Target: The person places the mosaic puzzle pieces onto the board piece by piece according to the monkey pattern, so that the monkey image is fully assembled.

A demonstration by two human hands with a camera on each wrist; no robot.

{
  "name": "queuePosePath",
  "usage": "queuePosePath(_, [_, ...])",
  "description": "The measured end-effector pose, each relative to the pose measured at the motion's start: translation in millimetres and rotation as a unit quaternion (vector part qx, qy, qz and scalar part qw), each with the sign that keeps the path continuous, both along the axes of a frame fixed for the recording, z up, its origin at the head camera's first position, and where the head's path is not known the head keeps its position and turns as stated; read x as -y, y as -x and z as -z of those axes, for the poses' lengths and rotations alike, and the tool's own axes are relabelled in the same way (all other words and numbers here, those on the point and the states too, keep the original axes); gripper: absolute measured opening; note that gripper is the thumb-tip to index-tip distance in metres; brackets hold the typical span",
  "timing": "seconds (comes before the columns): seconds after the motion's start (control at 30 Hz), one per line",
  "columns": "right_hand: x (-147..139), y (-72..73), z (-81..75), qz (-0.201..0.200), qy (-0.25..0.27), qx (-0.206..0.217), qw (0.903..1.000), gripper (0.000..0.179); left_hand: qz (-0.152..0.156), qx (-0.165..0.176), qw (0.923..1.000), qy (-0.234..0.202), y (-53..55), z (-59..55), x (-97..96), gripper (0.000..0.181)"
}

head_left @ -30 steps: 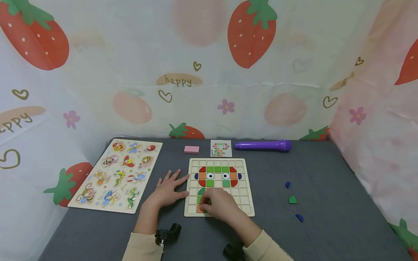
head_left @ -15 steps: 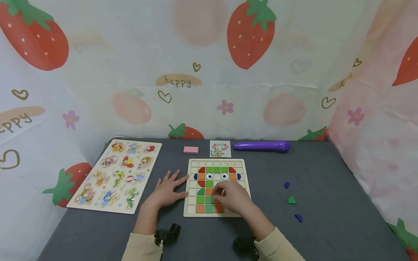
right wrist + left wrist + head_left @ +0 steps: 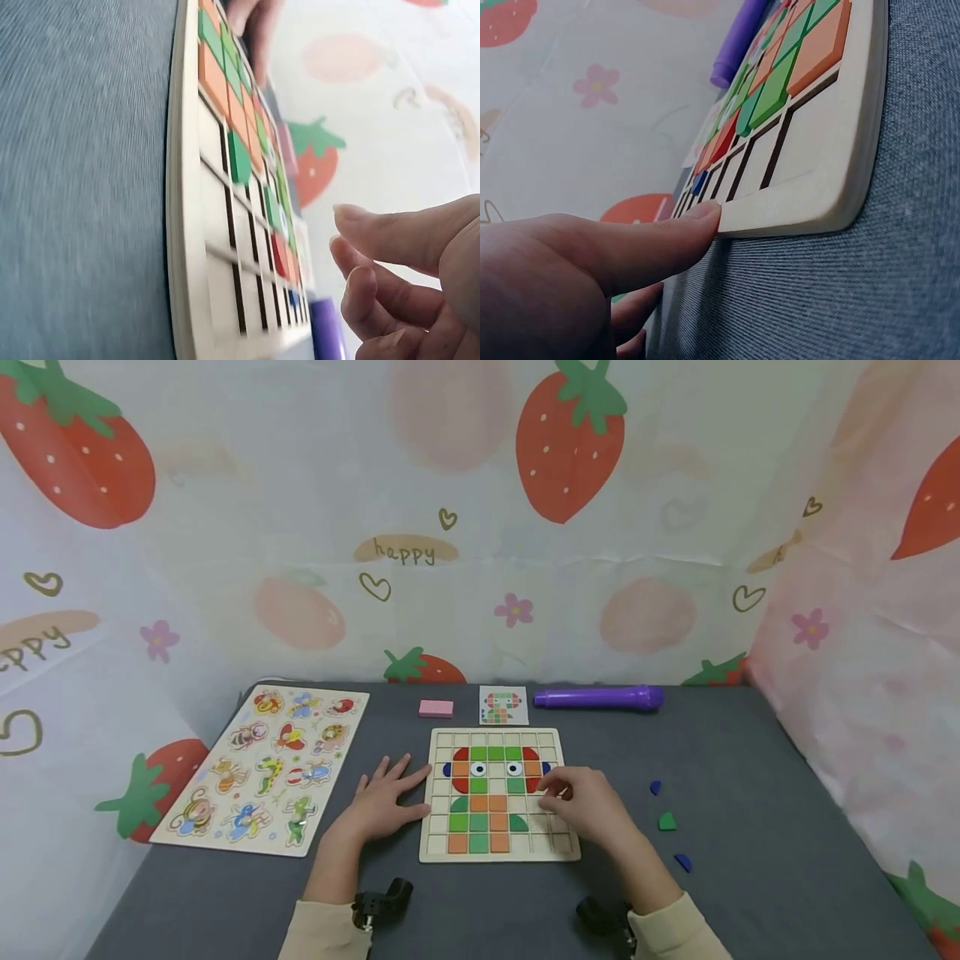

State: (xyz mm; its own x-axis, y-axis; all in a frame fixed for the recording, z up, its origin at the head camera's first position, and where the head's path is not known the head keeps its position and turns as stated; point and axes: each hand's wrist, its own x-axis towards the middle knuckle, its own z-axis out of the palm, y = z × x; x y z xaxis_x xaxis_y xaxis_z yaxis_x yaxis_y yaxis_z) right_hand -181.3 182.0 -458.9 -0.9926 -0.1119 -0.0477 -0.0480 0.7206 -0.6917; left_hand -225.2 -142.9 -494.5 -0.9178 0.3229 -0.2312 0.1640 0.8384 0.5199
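A wooden grid board (image 3: 439,739) lies on the grey table, partly filled with red, green and orange tiles and two eye tiles (image 3: 478,769). My left hand (image 3: 382,803) lies flat on the table, its fingertips touching the board's left edge; in the left wrist view the thumb (image 3: 641,251) meets the board's corner (image 3: 821,191). My right hand (image 3: 587,806) hovers over the right side of the board with its fingers loosely curled and nothing visible in them. The right wrist view shows those fingers (image 3: 401,244) above the board (image 3: 187,225).
Three loose pieces lie right of the board: a blue one (image 3: 656,787), a green one (image 3: 667,821) and another blue one (image 3: 682,862). Behind the board are a pattern card (image 3: 503,705), a pink block (image 3: 436,708) and a purple tube (image 3: 598,697). An animal puzzle board (image 3: 262,768) lies at the left.
My right hand has moved from the board's lower left to its right side, uncovering the lower green and orange tiles. The left hand has stayed in place.
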Motion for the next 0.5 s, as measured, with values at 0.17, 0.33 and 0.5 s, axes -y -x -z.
queuePosePath(0.17, [-24,-1.1,4.9,0.039,0.002,0.001,0.9992,0.016,0.000,-0.001,1.0000,-0.001,-0.9,-0.4,-1.0,0.069])
queuePosePath(0.33, [-51,-0.9,9.1,0.064,-0.008,0.002,0.9979,0.023,0.001,-0.001,1.0000,-0.001,-0.5,-1.0,-1.9,0.069])
queuePosePath(0.5, [-78,-3.9,11.3,0.082,-0.019,-0.005,0.9964,0.027,-0.002,0.001,1.0000,0.000,0.0,-0.8,-1.2,0.070])
